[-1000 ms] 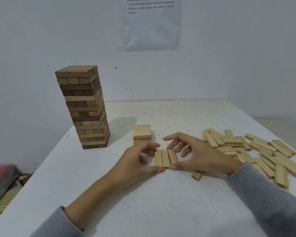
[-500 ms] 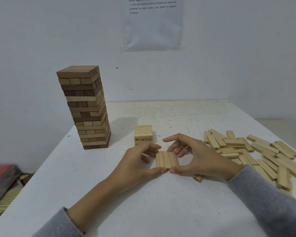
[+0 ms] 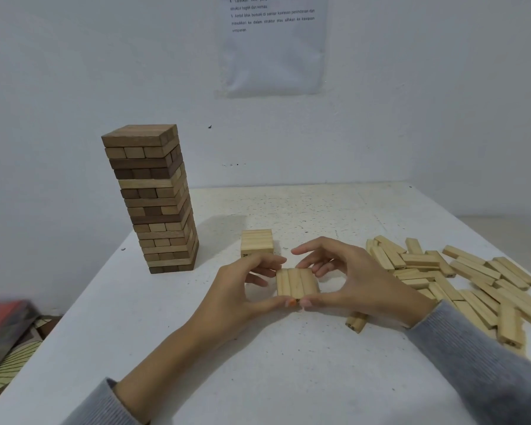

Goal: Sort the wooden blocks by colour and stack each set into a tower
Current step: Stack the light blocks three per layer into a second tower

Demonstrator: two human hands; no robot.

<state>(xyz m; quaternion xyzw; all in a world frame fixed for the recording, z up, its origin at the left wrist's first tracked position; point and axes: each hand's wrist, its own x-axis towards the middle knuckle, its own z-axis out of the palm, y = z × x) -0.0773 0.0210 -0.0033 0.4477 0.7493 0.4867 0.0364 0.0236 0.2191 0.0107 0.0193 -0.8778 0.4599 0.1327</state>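
- Pinching from both sides now: the left hand [image 3: 236,289] and the right hand [image 3: 359,283] have a row of three pale blocks [image 3: 297,282] caught between them, the three lying side by side with long edges touching.
- Both thumbs press the near end and meet almost tip to tip. The left fingers curl over the far end, and the right fingers bend round the far right corner, index finger arched above.
- Whether the row sits on the white table [image 3: 258,363] or is lifted just off it, I cannot tell.
- Right behind the row, a small pale stack [image 3: 256,243] stands low and square, near the left fingertips.
- Far left, the brown tower [image 3: 155,197] stands tall in mixed dark and lighter layers, well apart from the hands.
- On the right, a loose pile of pale blocks [image 3: 472,283] lies scattered flat, some overlapping, and one stray block [image 3: 356,323] pokes out under the right wrist.
- On the back wall hangs a printed sheet [image 3: 273,47].
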